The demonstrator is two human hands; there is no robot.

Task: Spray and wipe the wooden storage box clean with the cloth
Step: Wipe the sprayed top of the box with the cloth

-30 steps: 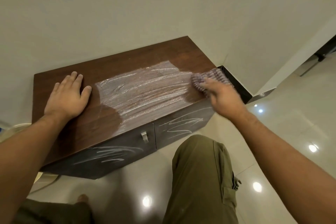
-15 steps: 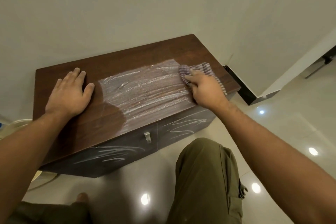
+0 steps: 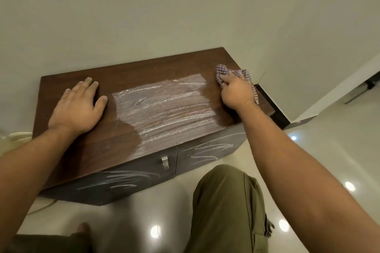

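Both hands on wooden box: L hand flat, R hand gripping checked cloth.

The storage box had a dark wood-grain top, smooth and dull where dry, with a wet, streaky white film glistening across its middle. Its darker front panels carried chalky smears beside a small brushed-metal handle. The cloth was woven checked fabric, crumpled. The wall looked matt; the floor tiles shone glossy, mirroring lights.
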